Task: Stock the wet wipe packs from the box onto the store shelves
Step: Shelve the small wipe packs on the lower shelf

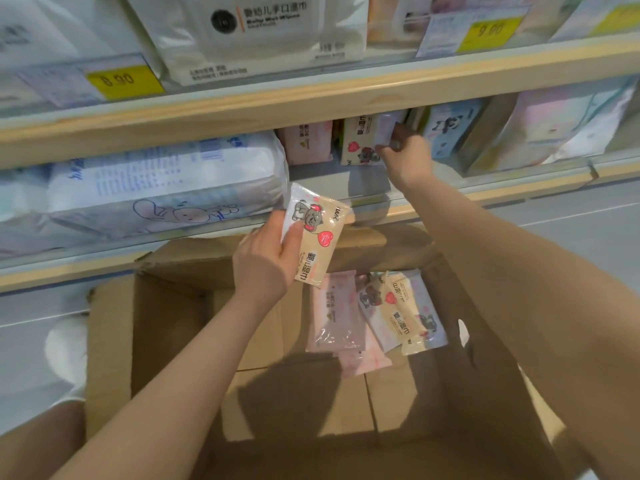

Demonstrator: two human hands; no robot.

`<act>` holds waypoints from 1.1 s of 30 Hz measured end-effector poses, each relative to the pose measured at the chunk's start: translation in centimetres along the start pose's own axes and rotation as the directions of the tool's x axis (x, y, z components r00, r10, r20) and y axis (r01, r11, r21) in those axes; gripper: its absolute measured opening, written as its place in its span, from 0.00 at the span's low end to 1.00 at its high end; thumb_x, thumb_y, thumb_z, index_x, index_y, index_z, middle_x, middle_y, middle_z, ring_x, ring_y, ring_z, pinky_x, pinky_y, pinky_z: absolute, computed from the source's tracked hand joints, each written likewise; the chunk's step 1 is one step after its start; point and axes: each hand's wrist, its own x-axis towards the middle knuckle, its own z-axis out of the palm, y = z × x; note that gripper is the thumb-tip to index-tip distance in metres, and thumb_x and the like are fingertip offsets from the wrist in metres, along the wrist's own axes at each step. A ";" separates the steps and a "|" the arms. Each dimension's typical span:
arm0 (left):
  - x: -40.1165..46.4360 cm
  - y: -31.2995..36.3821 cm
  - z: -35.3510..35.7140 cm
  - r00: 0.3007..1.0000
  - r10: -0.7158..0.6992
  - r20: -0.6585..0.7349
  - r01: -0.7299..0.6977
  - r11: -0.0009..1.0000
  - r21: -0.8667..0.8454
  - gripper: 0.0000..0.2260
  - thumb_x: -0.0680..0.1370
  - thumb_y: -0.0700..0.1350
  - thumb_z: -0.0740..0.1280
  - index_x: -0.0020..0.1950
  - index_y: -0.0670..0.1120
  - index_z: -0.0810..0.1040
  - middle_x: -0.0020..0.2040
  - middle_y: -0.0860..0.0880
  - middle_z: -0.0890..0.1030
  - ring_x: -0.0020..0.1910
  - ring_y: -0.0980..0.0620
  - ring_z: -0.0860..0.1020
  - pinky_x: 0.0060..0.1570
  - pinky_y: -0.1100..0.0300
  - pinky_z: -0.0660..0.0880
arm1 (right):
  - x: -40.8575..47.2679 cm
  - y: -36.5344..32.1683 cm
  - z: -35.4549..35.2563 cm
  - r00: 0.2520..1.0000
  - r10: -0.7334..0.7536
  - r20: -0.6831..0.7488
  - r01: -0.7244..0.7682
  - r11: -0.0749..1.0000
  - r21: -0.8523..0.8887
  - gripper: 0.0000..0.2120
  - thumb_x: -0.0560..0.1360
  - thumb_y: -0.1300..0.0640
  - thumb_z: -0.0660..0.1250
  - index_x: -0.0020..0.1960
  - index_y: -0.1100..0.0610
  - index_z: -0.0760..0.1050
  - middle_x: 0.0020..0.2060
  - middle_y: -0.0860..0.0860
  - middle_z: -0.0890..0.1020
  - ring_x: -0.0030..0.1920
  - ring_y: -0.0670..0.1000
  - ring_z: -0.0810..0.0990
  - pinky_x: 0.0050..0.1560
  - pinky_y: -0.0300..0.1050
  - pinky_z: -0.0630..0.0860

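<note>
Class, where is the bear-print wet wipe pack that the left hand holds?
In the head view, the bear-print pack sits centre-left in the left hand, above the cardboard box and in front of the lower shelf edge.

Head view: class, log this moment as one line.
left hand: holds beige bear-print wipe pack | right hand: shelving pale pack | brown cardboard box: packs left

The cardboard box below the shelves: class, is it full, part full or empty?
Part full, nearly empty. The cardboard box shows mostly bare floor; a few wet wipe packs lie at its far side.
</note>
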 end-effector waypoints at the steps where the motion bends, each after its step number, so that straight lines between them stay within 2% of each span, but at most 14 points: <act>1: -0.1 0.2 -0.1 1.000 -0.017 0.018 0.017 1.000 -0.009 0.14 0.81 0.55 0.52 0.54 0.47 0.71 0.39 0.52 0.78 0.37 0.51 0.73 0.41 0.57 0.65 | -0.8 -0.2 -0.4 1.000 -0.004 0.001 0.004 1.000 0.011 0.17 0.77 0.59 0.65 0.65 0.61 0.71 0.59 0.56 0.78 0.58 0.53 0.76 0.48 0.35 0.69; 3: 0.0 0.5 -0.4 0.996 -0.074 0.058 0.076 0.997 -0.034 0.12 0.81 0.55 0.53 0.55 0.49 0.71 0.42 0.52 0.79 0.42 0.49 0.76 0.45 0.54 0.71 | -2.6 -0.6 -1.2 1.000 -0.015 0.021 0.014 1.000 0.009 0.20 0.77 0.57 0.66 0.67 0.61 0.69 0.62 0.55 0.76 0.61 0.53 0.75 0.49 0.32 0.67; 5: 0.1 1.0 -0.7 0.986 -0.123 0.116 0.133 0.987 -0.090 0.12 0.81 0.55 0.53 0.56 0.50 0.71 0.45 0.52 0.80 0.46 0.48 0.78 0.48 0.52 0.73 | -4.6 -0.8 -2.3 0.997 -0.058 0.058 0.057 0.998 0.007 0.21 0.77 0.56 0.66 0.68 0.59 0.68 0.63 0.53 0.76 0.58 0.51 0.76 0.51 0.33 0.68; 8: 0.3 2.5 -1.1 0.975 -0.102 0.199 0.171 0.915 -0.367 0.10 0.81 0.52 0.55 0.58 0.51 0.71 0.51 0.51 0.80 0.46 0.54 0.80 0.46 0.49 0.79 | -7.9 -1.3 -4.2 0.972 -0.104 0.209 0.094 0.994 0.054 0.21 0.76 0.52 0.67 0.67 0.56 0.71 0.56 0.49 0.79 0.49 0.47 0.79 0.52 0.41 0.76; 10: 0.5 4.1 -1.2 0.979 -0.053 0.198 0.143 0.869 -0.473 0.08 0.82 0.49 0.56 0.58 0.50 0.71 0.50 0.53 0.79 0.45 0.61 0.79 0.44 0.55 0.79 | -9.9 -1.5 -5.3 0.914 -0.096 0.395 0.072 0.995 0.074 0.18 0.74 0.50 0.69 0.62 0.55 0.75 0.51 0.48 0.80 0.46 0.44 0.79 0.46 0.34 0.77; 12: 0.7 6.0 -1.0 0.984 -0.001 0.176 0.099 0.830 -0.549 0.07 0.82 0.47 0.56 0.57 0.50 0.70 0.47 0.57 0.78 0.41 0.67 0.78 0.38 0.67 0.77 | -11.2 -1.2 -5.8 0.865 -0.088 0.494 0.030 0.992 0.124 0.14 0.74 0.53 0.70 0.57 0.55 0.79 0.49 0.49 0.83 0.45 0.48 0.81 0.42 0.32 0.77; 15: 0.8 8.0 -0.2 0.986 0.065 0.157 0.038 0.814 -0.579 0.04 0.82 0.46 0.57 0.52 0.50 0.71 0.46 0.57 0.78 0.40 0.69 0.77 0.34 0.72 0.73 | -11.6 -0.4 -6.6 0.901 -0.105 0.422 0.008 0.974 0.225 0.10 0.75 0.58 0.69 0.55 0.59 0.80 0.47 0.55 0.84 0.40 0.53 0.80 0.42 0.41 0.77; 18: 1.1 7.8 0.6 0.979 0.114 0.169 0.004 0.819 -0.574 0.07 0.80 0.53 0.59 0.52 0.53 0.73 0.49 0.56 0.81 0.47 0.62 0.79 0.46 0.59 0.78 | -11.0 0.5 -7.8 0.926 -0.120 0.359 0.021 0.964 0.266 0.10 0.74 0.59 0.70 0.55 0.60 0.79 0.48 0.59 0.84 0.42 0.57 0.82 0.46 0.49 0.80; 20: 1.5 6.2 0.8 0.968 0.184 0.168 -0.104 0.911 -0.400 0.16 0.76 0.62 0.58 0.56 0.55 0.73 0.52 0.57 0.80 0.53 0.59 0.77 0.54 0.50 0.75 | -10.1 0.8 -8.7 0.945 -0.131 0.301 0.046 0.960 0.275 0.10 0.75 0.59 0.69 0.55 0.60 0.79 0.48 0.58 0.83 0.43 0.54 0.84 0.45 0.48 0.81; 22: 1.5 4.2 0.9 0.922 0.271 0.277 -0.276 0.961 -0.021 0.27 0.72 0.70 0.52 0.63 0.56 0.70 0.60 0.57 0.75 0.61 0.56 0.72 0.62 0.51 0.69 | -9.0 0.8 -9.4 0.962 -0.148 0.232 0.092 0.968 0.235 0.10 0.75 0.59 0.68 0.55 0.61 0.78 0.46 0.57 0.82 0.36 0.45 0.82 0.37 0.38 0.79; 24: 1.3 2.9 1.0 0.867 0.276 0.415 -0.417 0.858 0.300 0.34 0.70 0.72 0.45 0.68 0.56 0.66 0.66 0.56 0.71 0.65 0.54 0.68 0.63 0.54 0.65 | -7.6 0.8 -9.7 0.966 -0.179 0.188 0.151 0.976 0.154 0.10 0.76 0.58 0.67 0.56 0.60 0.77 0.45 0.55 0.81 0.36 0.44 0.81 0.35 0.34 0.77; 25: 1.2 2.4 1.3 0.858 0.268 0.439 -0.449 0.806 0.385 0.34 0.70 0.71 0.44 0.69 0.56 0.65 0.66 0.55 0.71 0.65 0.53 0.69 0.62 0.54 0.65 | -6.9 0.8 -9.6 0.966 -0.187 0.180 0.168 0.979 0.114 0.10 0.76 0.58 0.67 0.56 0.59 0.77 0.45 0.54 0.81 0.38 0.45 0.80 0.35 0.32 0.76; 30: 1.2 1.2 2.9 0.871 0.423 0.250 -0.491 0.753 0.437 0.23 0.76 0.63 0.52 0.59 0.53 0.77 0.52 0.53 0.82 0.48 0.51 0.80 0.46 0.57 0.75 | -3.1 1.0 -6.7 0.967 -0.182 0.178 0.185 0.983 0.003 0.09 0.77 0.57 0.67 0.55 0.59 0.77 0.46 0.51 0.80 0.45 0.48 0.79 0.43 0.36 0.77; 33: 1.1 0.6 3.2 0.848 0.485 0.213 -0.528 0.746 0.406 0.22 0.76 0.62 0.53 0.58 0.52 0.79 0.50 0.53 0.82 0.46 0.53 0.81 0.45 0.60 0.75 | -0.5 1.3 -4.5 0.973 -0.132 0.188 0.150 0.985 -0.081 0.13 0.76 0.54 0.67 0.57 0.60 0.77 0.49 0.55 0.82 0.49 0.52 0.80 0.50 0.43 0.76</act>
